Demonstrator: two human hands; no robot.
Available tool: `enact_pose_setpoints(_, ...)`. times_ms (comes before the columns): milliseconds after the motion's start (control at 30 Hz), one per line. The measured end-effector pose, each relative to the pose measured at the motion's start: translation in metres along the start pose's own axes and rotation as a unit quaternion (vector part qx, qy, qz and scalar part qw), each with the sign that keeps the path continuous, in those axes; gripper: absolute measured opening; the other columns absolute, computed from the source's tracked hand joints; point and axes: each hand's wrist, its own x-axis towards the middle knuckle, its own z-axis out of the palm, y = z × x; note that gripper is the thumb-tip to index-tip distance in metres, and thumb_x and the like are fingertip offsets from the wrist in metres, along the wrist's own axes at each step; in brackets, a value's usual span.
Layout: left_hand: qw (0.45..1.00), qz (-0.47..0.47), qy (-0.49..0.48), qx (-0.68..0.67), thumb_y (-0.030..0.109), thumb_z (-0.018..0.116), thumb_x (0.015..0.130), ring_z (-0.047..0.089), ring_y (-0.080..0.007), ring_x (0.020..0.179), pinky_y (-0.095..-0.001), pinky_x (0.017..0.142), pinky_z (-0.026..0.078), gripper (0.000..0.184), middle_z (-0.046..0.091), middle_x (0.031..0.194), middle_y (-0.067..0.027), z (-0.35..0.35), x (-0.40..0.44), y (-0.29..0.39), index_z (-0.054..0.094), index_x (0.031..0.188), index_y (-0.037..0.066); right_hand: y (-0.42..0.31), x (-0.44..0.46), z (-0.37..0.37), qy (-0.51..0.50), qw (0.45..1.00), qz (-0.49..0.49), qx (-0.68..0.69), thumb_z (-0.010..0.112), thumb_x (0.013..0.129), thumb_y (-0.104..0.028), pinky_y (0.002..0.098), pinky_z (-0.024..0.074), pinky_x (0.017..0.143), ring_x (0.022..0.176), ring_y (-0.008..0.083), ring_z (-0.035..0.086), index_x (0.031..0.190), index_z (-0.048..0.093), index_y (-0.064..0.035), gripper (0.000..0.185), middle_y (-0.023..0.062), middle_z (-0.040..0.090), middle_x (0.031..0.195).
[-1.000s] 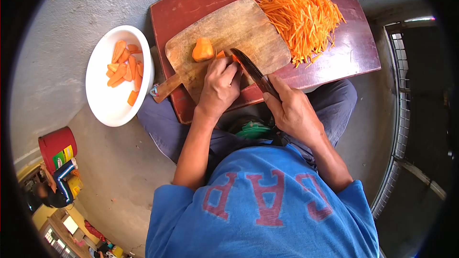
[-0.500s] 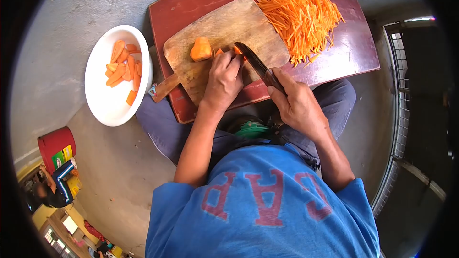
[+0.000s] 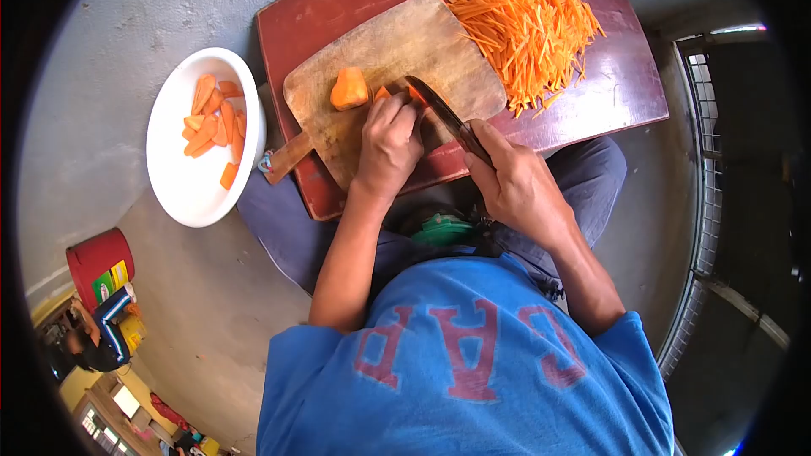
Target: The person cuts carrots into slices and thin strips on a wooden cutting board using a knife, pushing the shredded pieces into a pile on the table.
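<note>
My left hand (image 3: pixel 390 142) presses its curled fingers on a piece of carrot (image 3: pixel 383 93) on the wooden cutting board (image 3: pixel 439 42); the fingers partly hide it. My right hand (image 3: pixel 517 176) is closed round the handle of a knife (image 3: pixel 440 110), whose dark blade points up and left, beside my left fingertips. A thick orange carrot chunk (image 3: pixel 350 89) stands on the board, up and left of my left hand. Right of the board lies a heap of thin carrot strips (image 3: pixel 534 38).
The board lies on a red wooden table (image 3: pixel 621 76). A white basin (image 3: pixel 187 190) with several carrot pieces (image 3: pixel 204 95) stands at the left. Further off, lower left, are a red bucket (image 3: pixel 89 263) and another person (image 3: pixel 97 338). A metal grille (image 3: pixel 710 203) is at the right.
The knife blade dipped away from the fingertips and came back beside them, with small shifts of my right hand. The whole view has shifted slightly, moving the table and board a little left.
</note>
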Motion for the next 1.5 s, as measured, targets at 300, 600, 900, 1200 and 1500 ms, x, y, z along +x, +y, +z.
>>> enact_pose_setpoints(300,1.0,-0.008,-0.014,0.014,-0.016,0.067,0.078,0.071,-0.0452,0.099,-0.0504,0.09,0.061,0.03,0.073,0.109,-0.024,-0.005,0.004,0.006,0.075,0.105,-0.006,0.006,0.01,0.0,0.001,1.0,-0.003,0.006,0.072,0.105,-0.013,0.064,0.0545,0.074,0.09,0.0578,0.071,0.128,0.06,0.0004,0.029,0.0353,0.071,0.09)
enact_pose_setpoints(600,0.999,-0.013,-0.031,0.016,-0.017,0.067,0.081,0.071,-0.0455,0.102,-0.0513,0.091,0.061,0.033,0.074,0.113,-0.0241,-0.006,0.001,0.005,0.076,0.111,-0.005,-0.005,0.018,-0.004,-0.015,1.0,0.0,-0.012,0.071,0.106,-0.015,0.0655,0.0559,0.078,0.092,0.0585,0.072,0.128,0.06,0.0027,0.031,0.0355,0.073,0.092)
enact_pose_setpoints(900,1.0,0.004,-0.022,0.007,-0.015,0.065,0.069,0.065,-0.0443,0.096,-0.0525,0.089,0.058,0.041,0.069,0.105,-0.022,-0.004,0.003,0.002,0.072,0.108,-0.004,0.003,0.022,0.001,-0.009,1.0,-0.018,0.003,0.071,0.105,-0.014,0.0645,0.0544,0.077,0.094,0.0595,0.071,0.127,0.061,0.0024,0.03,0.0373,0.072,0.093)
enact_pose_setpoints(1200,1.0,-0.011,-0.014,0.014,-0.017,0.066,0.077,0.069,-0.0446,0.096,-0.0513,0.086,0.06,0.026,0.074,0.108,-0.0222,-0.005,0.002,0.004,0.071,0.099,-0.004,0.008,0.022,0.002,0.022,0.999,-0.021,0.01,0.07,0.105,-0.015,0.064,0.0546,0.077,0.094,0.0594,0.071,0.13,0.063,0.0031,0.032,0.0392,0.071,0.091)
enact_pose_setpoints(1500,1.0,-0.01,-0.017,0.007,-0.014,0.066,0.071,0.066,-0.0438,0.096,-0.053,0.089,0.058,0.033,0.072,0.108,-0.0211,-0.004,0.0,0.001,0.07,0.102,-0.003,0.007,0.025,0.006,0.006,1.0,-0.015,-0.001,0.069,0.105,-0.013,0.0636,0.0565,0.078,0.092,0.0589,0.072,0.129,0.062,0.0024,0.03,0.038,0.072,0.091)
